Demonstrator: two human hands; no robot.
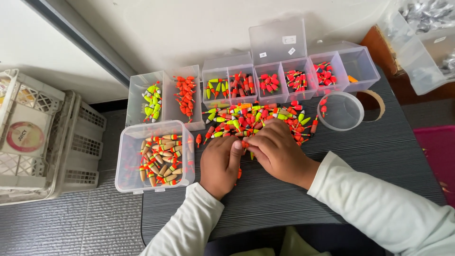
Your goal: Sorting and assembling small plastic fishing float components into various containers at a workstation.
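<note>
1. two hands of ours meet at the near edge of the float pile (258,118) on the dark table (379,151).
2. our left hand (220,163) and right hand (277,149) pinch one small orange float (245,143) between curled fingers; its long axis is hidden.
3. left of them sits a clear tub (128,156) of brown floats.

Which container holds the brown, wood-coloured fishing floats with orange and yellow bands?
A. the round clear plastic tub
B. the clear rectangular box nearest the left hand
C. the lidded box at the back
B: the brown wood-coloured floats lie in the clear rectangular plastic box, beside the left hand.
</note>
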